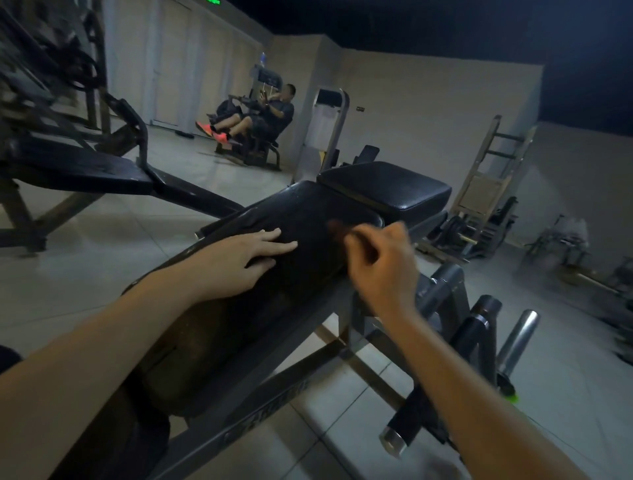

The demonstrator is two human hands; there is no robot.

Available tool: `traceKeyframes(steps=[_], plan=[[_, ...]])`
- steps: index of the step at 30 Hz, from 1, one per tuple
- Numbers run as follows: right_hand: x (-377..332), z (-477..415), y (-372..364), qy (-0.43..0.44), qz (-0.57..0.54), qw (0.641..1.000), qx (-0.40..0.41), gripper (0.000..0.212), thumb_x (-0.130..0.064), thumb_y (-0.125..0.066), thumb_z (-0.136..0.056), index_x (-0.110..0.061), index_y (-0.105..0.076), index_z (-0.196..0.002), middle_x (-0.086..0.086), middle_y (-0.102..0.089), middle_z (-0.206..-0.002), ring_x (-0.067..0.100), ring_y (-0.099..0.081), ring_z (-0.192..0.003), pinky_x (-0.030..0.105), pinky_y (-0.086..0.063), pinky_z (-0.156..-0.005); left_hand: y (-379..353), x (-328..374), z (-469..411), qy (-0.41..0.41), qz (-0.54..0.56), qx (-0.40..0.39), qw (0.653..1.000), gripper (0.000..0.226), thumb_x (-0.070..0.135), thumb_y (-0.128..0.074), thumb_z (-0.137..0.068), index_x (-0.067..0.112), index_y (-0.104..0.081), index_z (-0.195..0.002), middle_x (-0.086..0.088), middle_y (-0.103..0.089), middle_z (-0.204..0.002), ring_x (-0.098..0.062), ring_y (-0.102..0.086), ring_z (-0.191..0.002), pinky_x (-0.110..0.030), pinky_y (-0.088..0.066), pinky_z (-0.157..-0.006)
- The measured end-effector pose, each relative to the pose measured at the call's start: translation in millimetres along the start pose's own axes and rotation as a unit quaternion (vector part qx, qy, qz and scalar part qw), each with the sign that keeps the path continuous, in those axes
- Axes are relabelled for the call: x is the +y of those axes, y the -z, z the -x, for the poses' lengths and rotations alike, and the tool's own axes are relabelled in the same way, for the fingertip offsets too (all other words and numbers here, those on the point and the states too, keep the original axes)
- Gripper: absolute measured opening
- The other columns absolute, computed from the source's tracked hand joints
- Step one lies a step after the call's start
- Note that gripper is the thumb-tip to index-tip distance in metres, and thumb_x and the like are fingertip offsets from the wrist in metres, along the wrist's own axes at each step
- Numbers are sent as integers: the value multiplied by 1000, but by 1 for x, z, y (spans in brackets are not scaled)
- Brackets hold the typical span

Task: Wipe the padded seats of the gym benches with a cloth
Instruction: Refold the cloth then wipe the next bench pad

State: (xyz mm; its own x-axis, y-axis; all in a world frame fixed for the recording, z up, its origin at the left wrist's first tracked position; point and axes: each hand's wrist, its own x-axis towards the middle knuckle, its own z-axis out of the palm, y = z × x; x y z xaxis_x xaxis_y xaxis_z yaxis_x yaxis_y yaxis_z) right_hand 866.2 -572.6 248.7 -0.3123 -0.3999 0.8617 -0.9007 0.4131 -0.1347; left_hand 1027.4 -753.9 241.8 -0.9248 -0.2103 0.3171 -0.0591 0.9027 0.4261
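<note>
A: Item one, the task's thing?
B: Cloth (337,229): a reddish-brown blur pinched at the fingertips of your right hand (383,260), over the far right part of the long pad (301,219). It is too blurred to tell if it touches the pad.

A: Hands?
B: Right hand: fingers curled, thumb and forefinger nipping the cloth. Left hand (239,260): flat on the long pad, fingers straight and close together, holding nothing. There is a pale band on one finger.

A: Bench?
B: Long pad: black, worn brown toward you. Short pad (387,192): black, just beyond it across a narrow gap. Frame (267,387): grey steel, with raised lettering on the rail too dim to read. Pegs (519,339): steel, at your right by the frame.

A: Surroundings?
B: Second bench (85,171): black, at your left, well apart. Floor (85,274): pale tiles. A person (270,113) sits on a machine by the far wall, in orange shoes. Rack (489,171): tan, ladder-like, far right. Sign (212,1): green glow at the top edge, its writing cut off.
</note>
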Motion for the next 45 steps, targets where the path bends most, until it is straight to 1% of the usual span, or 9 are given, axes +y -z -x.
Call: traceKeyframes(steps=[3,6,12,17,22,27,31,39,45], plan=[[30,-43,4,-116,20,992,37,24,-32,-62,-95,-16,-69,-112,-2,-46,-101,13,-48,-84,25,-47,-72,-1,-2,3,0,10,0,1000,48,26,-43,-104,51,-34,-144,19,-18,-159,-4,-14,-147,-31,-9,-119],[27,-39,-2,-124,15,991,50,24,-31,-63,-95,-15,-68,-113,-1,-46,-100,11,-47,-81,27,-49,-71,-1,-3,3,5,17,1,1000,47,27,-42,-104,53,-33,-143,21,-17,-159,-5,-13,-147,-33,-9,-120],[-39,50,-11,69,-47,997,3,20,-31,-61,-91,-17,-68,-104,-8,-39,-92,3,-39,-70,9,-35,-61,3,-2,1,9,15,-14,1000,48,26,-42,-104,53,-32,-142,21,-15,-159,-6,-11,-148,-38,-8,-120],[-43,59,-5,181,-32,981,-55,19,-31,-64,-90,-18,-70,-102,-6,-43,-87,1,-34,-75,8,-31,-58,7,-5,3,4,30,-37,999,49,25,-46,-103,60,-31,-133,23,-16,-158,-3,-12,-146,-37,-9,-121],[17,-23,4,14,36,999,11,21,-30,-66,-92,-15,-69,-108,-2,-44,-93,13,-46,-78,32,-52,-64,9,-6,3,2,21,-43,999,47,27,-45,-103,59,-31,-135,27,-16,-156,-1,-14,-146,-33,-11,-120],[12,-29,-5,-66,34,997,32,24,-32,-64,-94,-14,-67,-111,-4,-40,-99,12,-47,-81,23,-47,-68,8,-8,2,5,29,-41,999,47,28,-46,-103,61,-31,-132,26,-17,-157,3,-12,-143,-33,-9,-120],[-43,41,-16,46,-10,999,-3,16,-30,-64,-91,-19,-67,-103,-5,-41,-95,3,-38,-74,8,-31,-60,9,-10,0,2,28,-44,999,47,26,-47,-102,60,-33,-132,26,-18,-156,-1,-14,-145,-33,-9,-119],[-97,97,-20,228,-68,961,-138,18,-32,-61,-94,-19,-68,-105,-1,-48,-93,9,-42,-78,22,-42,-56,13,-10,-2,10,25,-55,998,49,25,-51,-101,57,-36,-134,23,-21,-157,-6,-17,-147,-38,-11,-120],[-33,16,-4,61,41,996,-40,16,-26,-70,-89,-15,-69,-101,-4,-41,-89,9,-42,-74,14,-31,-58,14,-14,1,15,32,-33,999,47,24,-54,-100,48,-44,-139,20,-26,-157,-6,-19,-146,-40,-10,-121]])
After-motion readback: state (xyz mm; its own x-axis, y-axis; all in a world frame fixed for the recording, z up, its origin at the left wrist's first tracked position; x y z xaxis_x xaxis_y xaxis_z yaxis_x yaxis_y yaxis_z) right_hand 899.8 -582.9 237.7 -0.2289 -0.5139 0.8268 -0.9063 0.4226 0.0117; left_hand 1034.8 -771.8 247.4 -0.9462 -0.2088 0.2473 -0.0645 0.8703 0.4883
